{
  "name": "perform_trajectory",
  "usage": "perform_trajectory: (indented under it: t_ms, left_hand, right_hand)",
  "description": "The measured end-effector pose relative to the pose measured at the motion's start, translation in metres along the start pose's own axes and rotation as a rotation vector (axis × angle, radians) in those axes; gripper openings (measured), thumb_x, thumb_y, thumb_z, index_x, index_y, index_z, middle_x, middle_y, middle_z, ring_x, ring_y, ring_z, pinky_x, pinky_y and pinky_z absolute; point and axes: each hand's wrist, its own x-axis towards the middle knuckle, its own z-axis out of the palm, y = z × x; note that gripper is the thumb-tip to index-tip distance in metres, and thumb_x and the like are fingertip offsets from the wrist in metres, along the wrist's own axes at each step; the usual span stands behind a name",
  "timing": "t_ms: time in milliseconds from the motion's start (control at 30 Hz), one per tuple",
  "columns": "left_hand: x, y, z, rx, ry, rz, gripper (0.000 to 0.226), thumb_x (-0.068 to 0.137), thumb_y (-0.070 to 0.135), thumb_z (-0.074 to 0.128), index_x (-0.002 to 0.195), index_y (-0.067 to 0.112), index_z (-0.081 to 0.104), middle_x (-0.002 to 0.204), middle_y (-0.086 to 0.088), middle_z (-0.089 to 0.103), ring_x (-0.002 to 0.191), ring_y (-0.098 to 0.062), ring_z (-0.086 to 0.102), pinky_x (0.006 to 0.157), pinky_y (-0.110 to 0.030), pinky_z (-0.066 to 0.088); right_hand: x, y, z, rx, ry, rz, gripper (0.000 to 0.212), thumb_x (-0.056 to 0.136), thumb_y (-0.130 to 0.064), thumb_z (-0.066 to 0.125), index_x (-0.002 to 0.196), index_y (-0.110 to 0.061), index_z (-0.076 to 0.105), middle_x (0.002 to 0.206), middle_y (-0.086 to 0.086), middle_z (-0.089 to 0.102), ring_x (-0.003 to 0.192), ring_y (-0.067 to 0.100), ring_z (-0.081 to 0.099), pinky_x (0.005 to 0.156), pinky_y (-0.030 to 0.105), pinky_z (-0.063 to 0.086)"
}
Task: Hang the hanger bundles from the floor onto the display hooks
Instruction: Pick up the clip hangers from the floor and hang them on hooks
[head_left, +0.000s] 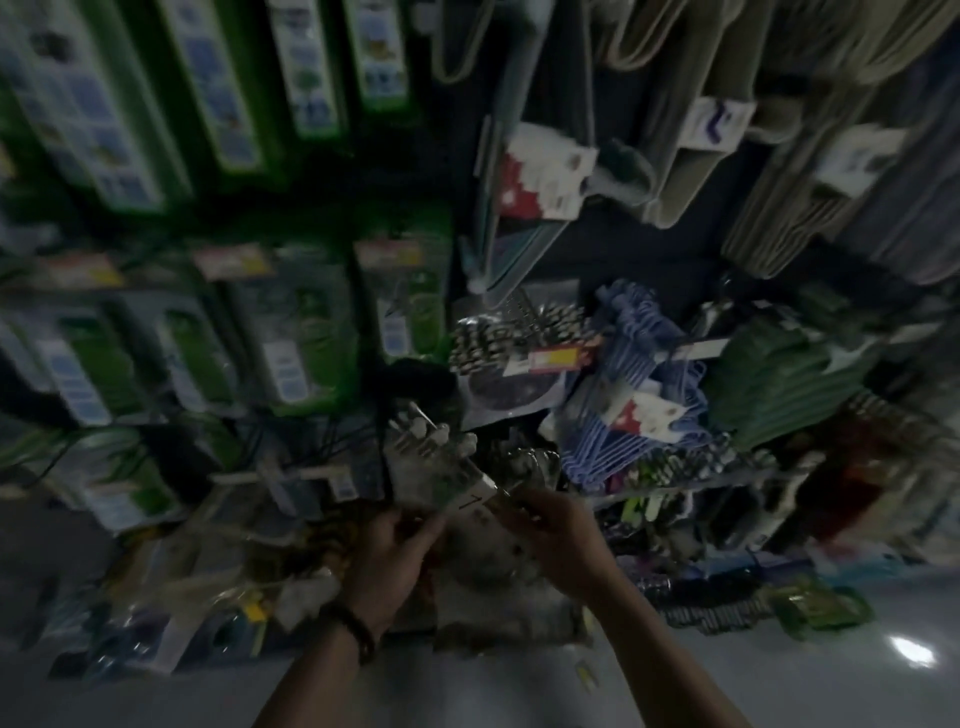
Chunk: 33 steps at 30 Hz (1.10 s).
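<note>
Frame is dim and motion-smeared; detail is poor.

- Both hands are working low in front of the display. The left hand (395, 545) is curling its fingers round the lower edge of a clear-wrapped bundle (441, 467). The right hand (550, 530) is pinching the bundle's near right corner. The bundle is sitting between the hands, raised off the floor (519, 691) and tilting up-left towards the lower rows.
- More packs are lying heaped on the floor just below the hands.

Risks, as I judge them:
- The hanging hole and the target hook are both lost in blur, so the person may be aiming half-blind and missing the peg.
- A pale display hook (291, 473) is jutting out left of the bundle. The slick wrap could be snagging or slipping there.
- Blue hangers (639, 395) and green hangers (769, 384) are crowding close on the right. A swing of the elbow could be knocking them loose.
- The floor heap is sitting underfoot, which makes a trip or a crushed pack likely.

Writing:
- A white card (475, 504) on the bundle is showing one dark stroke, something like a "7".
- A red-and-white card (644, 415) is hanging on the blue hangers and a yellow-and-red tag (556, 358) is hanging above; neither is legible.
- The green packs (301, 343) are carrying blue-white panels, unreadable. No brand is making itself out.
</note>
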Motion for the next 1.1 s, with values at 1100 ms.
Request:
perform_trajectory:
  t_ms: [1100]
  left_hand:
    - [0.176, 0.143, 0.136, 1.237, 0.090, 1.036, 0.027, 0.098, 0.027, 0.071, 0.125, 0.024, 0.073, 0.118, -0.001, 0.075, 0.101, -0.029, 0.073, 0.081, -0.039, 0.061]
  right_hand:
    - [0.181, 0.087, -0.167, -0.893, -0.176, -0.487, 0.024, 0.099, -0.029, 0.068, 0.121, -0.034, 0.076, 0.122, -0.004, 0.075, 0.107, 0.024, 0.073, 0.086, 0.037, 0.057]
